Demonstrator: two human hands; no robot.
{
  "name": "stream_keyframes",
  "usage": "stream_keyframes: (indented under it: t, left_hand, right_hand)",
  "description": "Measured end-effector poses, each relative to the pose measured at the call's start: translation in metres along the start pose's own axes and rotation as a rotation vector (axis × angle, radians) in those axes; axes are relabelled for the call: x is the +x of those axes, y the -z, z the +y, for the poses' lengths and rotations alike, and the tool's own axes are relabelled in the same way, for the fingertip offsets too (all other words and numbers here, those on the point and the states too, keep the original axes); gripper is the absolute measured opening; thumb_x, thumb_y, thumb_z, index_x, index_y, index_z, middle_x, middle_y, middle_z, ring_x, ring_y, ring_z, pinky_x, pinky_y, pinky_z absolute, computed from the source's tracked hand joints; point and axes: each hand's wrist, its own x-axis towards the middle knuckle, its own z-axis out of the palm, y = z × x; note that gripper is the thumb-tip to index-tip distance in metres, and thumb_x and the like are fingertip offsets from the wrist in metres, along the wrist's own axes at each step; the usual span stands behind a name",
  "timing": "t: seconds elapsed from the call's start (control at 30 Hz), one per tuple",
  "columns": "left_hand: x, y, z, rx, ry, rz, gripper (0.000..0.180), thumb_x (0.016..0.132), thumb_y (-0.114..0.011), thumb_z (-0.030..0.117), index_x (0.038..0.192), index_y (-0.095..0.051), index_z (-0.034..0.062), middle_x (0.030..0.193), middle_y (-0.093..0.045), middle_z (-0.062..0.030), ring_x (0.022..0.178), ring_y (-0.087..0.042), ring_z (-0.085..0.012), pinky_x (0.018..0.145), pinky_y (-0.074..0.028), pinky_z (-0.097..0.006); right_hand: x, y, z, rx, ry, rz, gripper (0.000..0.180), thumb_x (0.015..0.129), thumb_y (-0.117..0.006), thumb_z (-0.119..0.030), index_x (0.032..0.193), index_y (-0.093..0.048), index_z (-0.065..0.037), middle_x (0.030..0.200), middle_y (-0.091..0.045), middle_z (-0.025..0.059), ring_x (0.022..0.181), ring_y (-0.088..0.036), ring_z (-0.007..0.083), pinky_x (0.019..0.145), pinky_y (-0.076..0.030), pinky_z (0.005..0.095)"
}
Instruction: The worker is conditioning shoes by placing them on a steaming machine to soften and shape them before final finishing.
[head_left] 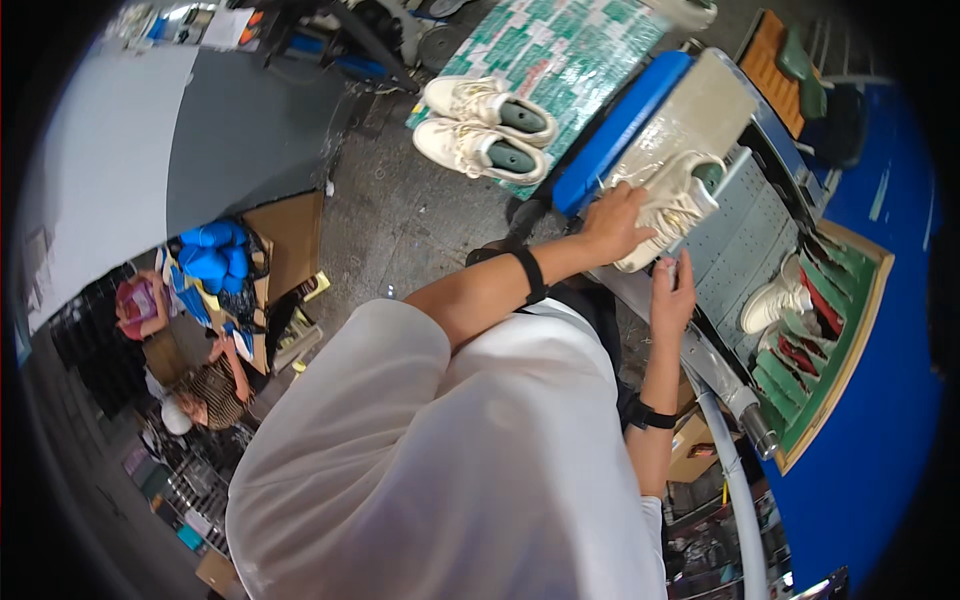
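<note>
A cream sneaker (672,205) lies on its side on the pale plate (705,105) of a machine. My left hand (615,225), with a black band at the wrist, presses flat on the sneaker's heel end. My right hand (672,298) is just below the shoe at the edge of a grey perforated metal panel (745,235). Its fingers are curled around a small pale object (668,267) that I cannot identify. A black watch sits on my right wrist.
A pair of cream sneakers (487,125) rests on a green patterned sheet (570,45). A blue padded bar (620,130) edges the machine. Another cream sneaker (775,298) stands in a green slotted rack (835,330). A grey hose (735,490) runs below. Two people (190,380) sit at the left.
</note>
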Motion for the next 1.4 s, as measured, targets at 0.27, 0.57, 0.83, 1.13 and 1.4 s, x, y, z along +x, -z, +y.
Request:
stream_keyframes:
  t: [0.27, 0.57, 0.83, 1.13, 1.4]
  left_hand:
    - [-0.002, -0.020, -0.015, 0.041, 0.013, 0.026, 0.078, 0.082, -0.090, 0.044, 0.142, -0.060, 0.0048, 0.137, -0.066, -0.0206, 0.132, -0.055, -0.0426, 0.110, -0.048, -0.052]
    - [0.007, -0.028, -0.006, 0.060, 0.118, -0.009, 0.083, 0.078, -0.093, 0.045, 0.145, -0.063, 0.0072, 0.133, -0.070, -0.0195, 0.132, -0.059, -0.0428, 0.107, -0.053, -0.053]
    - [0.000, -0.052, -0.008, -0.008, 0.142, 0.101, 0.075, 0.081, -0.089, 0.045, 0.142, -0.065, 0.0098, 0.129, -0.074, -0.0209, 0.121, -0.069, -0.0420, 0.104, -0.053, -0.054]
    - [-0.034, -0.018, -0.038, 0.009, -0.076, 0.109, 0.063, 0.089, -0.084, 0.028, 0.145, -0.063, 0.0072, 0.111, -0.078, -0.0225, 0.098, -0.074, -0.0426, 0.086, -0.058, -0.052]
    - [0.090, 0.101, 0.011, -0.809, 0.264, 0.176, 0.046, 0.099, -0.075, 0.012, 0.142, -0.063, 0.0015, 0.110, -0.073, -0.0097, 0.092, -0.073, -0.0171, 0.077, -0.063, -0.030]
  right_hand:
    - [0.023, 0.015, 0.000, 0.025, -0.060, -0.188, 0.061, 0.106, -0.068, -0.024, 0.153, -0.053, 0.012, 0.126, -0.072, 0.0149, 0.103, -0.067, 0.0154, 0.092, -0.055, 0.0300]
    - [0.041, 0.033, 0.012, 0.022, -0.010, -0.315, 0.060, 0.107, -0.064, -0.025, 0.153, -0.053, 0.011, 0.119, -0.071, 0.0126, 0.100, -0.065, 0.0165, 0.095, -0.052, 0.0315]
    - [0.050, 0.047, 0.015, 0.149, -0.080, -0.343, 0.063, 0.107, -0.064, -0.025, 0.157, -0.049, 0.010, 0.139, -0.068, 0.0240, 0.124, -0.066, 0.0269, 0.106, -0.053, 0.0350]
    - [0.033, 0.039, -0.021, -0.064, -0.021, -0.287, 0.065, 0.102, -0.071, -0.032, 0.152, -0.057, 0.008, 0.124, -0.076, 0.0169, 0.106, -0.069, 0.0183, 0.095, -0.054, 0.0335]
    - [0.001, 0.048, -0.075, -0.224, 0.328, -0.205, 0.078, 0.084, -0.082, -0.022, 0.151, -0.055, 0.009, 0.117, -0.070, 0.0202, 0.103, -0.070, 0.0346, 0.095, -0.055, 0.0415]
